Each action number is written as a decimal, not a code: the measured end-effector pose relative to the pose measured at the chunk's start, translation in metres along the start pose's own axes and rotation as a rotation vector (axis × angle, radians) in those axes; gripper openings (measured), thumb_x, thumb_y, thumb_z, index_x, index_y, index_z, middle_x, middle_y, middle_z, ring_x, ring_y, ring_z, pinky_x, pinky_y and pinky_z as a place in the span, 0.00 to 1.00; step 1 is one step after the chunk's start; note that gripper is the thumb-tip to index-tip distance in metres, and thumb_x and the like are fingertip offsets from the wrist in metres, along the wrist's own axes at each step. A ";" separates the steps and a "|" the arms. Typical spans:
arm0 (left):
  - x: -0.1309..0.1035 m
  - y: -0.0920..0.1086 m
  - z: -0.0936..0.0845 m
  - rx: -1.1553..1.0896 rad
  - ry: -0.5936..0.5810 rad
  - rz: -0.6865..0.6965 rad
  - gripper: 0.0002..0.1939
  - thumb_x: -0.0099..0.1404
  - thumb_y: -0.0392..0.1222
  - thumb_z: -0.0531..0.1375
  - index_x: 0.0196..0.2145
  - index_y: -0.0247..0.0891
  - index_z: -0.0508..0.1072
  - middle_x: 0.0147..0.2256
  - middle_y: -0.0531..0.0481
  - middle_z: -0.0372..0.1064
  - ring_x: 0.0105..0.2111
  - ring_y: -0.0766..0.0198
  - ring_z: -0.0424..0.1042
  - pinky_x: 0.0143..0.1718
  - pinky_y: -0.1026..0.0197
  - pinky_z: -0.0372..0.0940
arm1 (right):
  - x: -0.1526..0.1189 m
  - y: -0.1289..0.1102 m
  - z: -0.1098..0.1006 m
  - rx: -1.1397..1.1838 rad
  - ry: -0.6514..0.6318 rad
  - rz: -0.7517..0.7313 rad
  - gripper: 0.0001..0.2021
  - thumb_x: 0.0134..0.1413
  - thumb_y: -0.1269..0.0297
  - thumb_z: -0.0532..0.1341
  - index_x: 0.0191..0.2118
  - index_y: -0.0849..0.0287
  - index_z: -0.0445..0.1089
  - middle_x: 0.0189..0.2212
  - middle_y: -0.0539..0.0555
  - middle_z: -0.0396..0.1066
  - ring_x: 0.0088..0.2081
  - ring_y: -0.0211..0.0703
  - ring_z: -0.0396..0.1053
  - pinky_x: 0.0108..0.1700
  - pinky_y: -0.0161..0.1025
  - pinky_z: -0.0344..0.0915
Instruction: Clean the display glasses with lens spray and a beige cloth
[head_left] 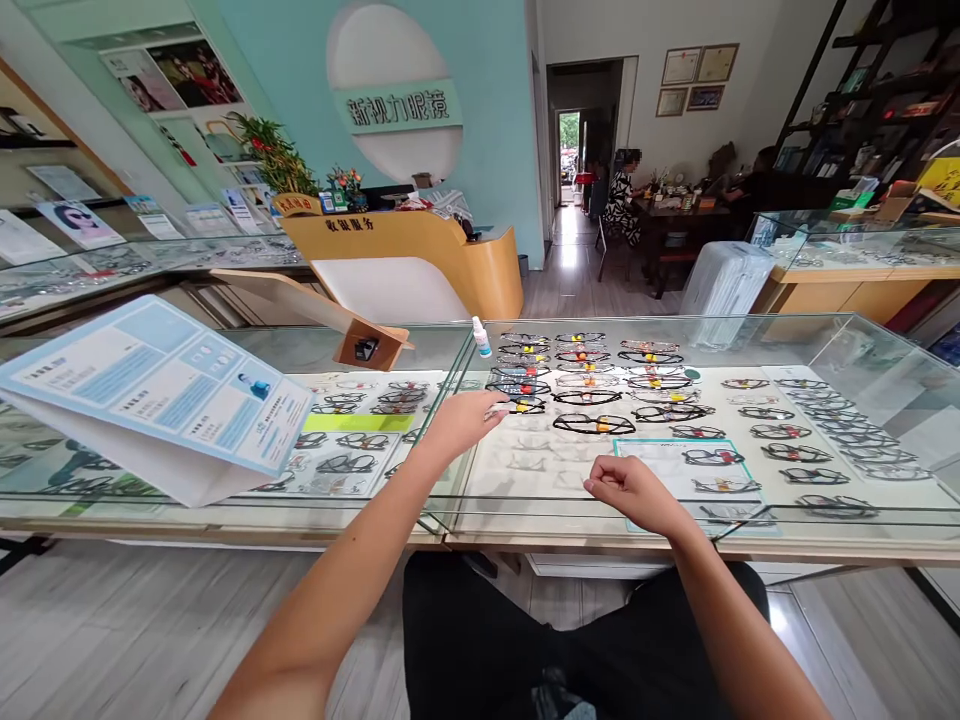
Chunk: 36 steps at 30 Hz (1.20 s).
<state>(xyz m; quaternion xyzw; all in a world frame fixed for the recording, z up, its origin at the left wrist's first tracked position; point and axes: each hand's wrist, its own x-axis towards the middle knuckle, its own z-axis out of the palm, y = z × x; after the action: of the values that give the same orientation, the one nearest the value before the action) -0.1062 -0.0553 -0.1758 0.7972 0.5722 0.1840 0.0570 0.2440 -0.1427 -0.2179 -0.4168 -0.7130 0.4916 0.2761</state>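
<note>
Rows of eyeglasses (595, 425) with small coloured tags lie on the glass display counter (525, 507). My left hand (463, 422) reaches over the counter to the left end of the front row. Its thumb and fingers are pinched at the edge of a dark pair of eyeglasses (525, 406); the exact grip is partly hidden. My right hand (631, 492) is curled into a loose fist above the glass, close to a teal-edged sheet (660, 455), and no object shows in it. A white spray bottle (481, 338) stands behind the left column.
To the left, a blue and white folded sign (161, 385) stands on the counter, with a wooden box (367, 345) behind it. More eyeglasses (814, 453) sit in the case at right. Farther back are a yellow reception desk (491, 270), a wrapped suitcase (725, 290) and a seated person (624, 205).
</note>
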 end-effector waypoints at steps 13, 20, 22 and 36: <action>0.055 0.001 -0.025 -0.173 -0.227 0.062 0.05 0.61 0.47 0.69 0.30 0.45 0.83 0.35 0.47 0.83 0.39 0.50 0.80 0.39 0.58 0.64 | 0.001 -0.004 0.002 -0.004 -0.031 0.052 0.15 0.69 0.54 0.64 0.31 0.53 0.66 0.20 0.40 0.49 0.27 0.38 0.45 0.33 0.41 0.44; 0.074 0.029 -0.034 -0.626 -0.048 0.055 0.19 0.63 0.60 0.65 0.33 0.40 0.77 0.31 0.51 0.73 0.30 0.62 0.67 0.34 0.60 0.61 | 0.042 -0.049 -0.016 -0.059 0.030 0.008 0.16 0.67 0.51 0.65 0.30 0.54 0.68 0.20 0.41 0.52 0.26 0.38 0.49 0.32 0.40 0.46; 0.083 0.040 -0.020 -0.759 0.077 0.026 0.20 0.64 0.61 0.63 0.33 0.40 0.73 0.31 0.52 0.70 0.30 0.64 0.64 0.34 0.61 0.61 | 0.070 -0.070 -0.029 -0.148 0.111 -0.090 0.14 0.67 0.53 0.64 0.32 0.55 0.72 0.21 0.43 0.58 0.27 0.38 0.53 0.32 0.39 0.47; 0.063 0.060 0.024 -1.138 0.123 -0.054 0.23 0.62 0.63 0.73 0.36 0.40 0.78 0.39 0.47 0.77 0.32 0.63 0.70 0.36 0.59 0.67 | 0.131 -0.052 -0.027 0.110 0.269 -0.216 0.20 0.65 0.42 0.66 0.36 0.56 0.74 0.21 0.43 0.55 0.26 0.37 0.49 0.31 0.39 0.47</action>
<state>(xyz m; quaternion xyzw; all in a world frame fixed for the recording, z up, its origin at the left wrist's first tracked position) -0.0264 -0.0143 -0.1659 0.6138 0.4054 0.5077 0.4486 0.1829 -0.0253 -0.1614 -0.3839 -0.6823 0.4374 0.4425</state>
